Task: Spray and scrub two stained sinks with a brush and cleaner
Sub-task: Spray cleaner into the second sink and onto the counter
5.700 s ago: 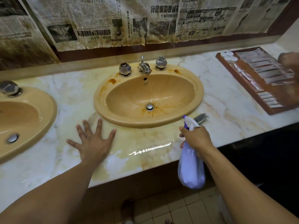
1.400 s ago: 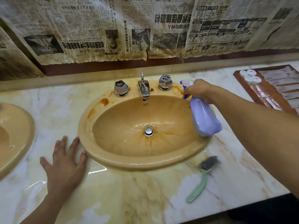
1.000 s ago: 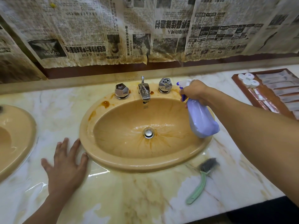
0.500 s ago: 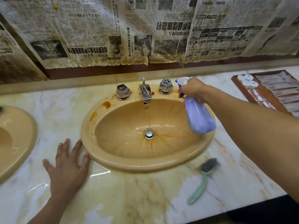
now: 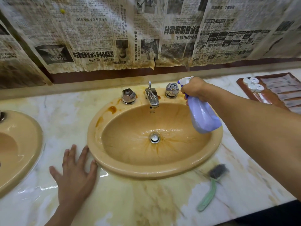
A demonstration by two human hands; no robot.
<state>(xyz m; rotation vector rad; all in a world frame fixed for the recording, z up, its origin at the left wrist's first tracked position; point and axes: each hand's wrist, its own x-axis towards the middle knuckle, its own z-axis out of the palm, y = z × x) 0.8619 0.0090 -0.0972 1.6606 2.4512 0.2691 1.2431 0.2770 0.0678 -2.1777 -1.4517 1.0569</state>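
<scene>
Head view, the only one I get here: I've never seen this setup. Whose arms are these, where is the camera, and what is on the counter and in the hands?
There is no machine here. A person wears one wide-angle camera on the head, looking forward and down, so both arms are that person's own. The right hand grips a purple spray bottle by its trigger head, with the nozzle pointing toward the taps at the back of the stained sink. The left hand rests flat on the marble counter, beside the sink's rim. A green-handled brush lies untouched on the counter. A second sink shows at the left edge and a tray of small packets at the right. Newspaper covers the wall.
</scene>
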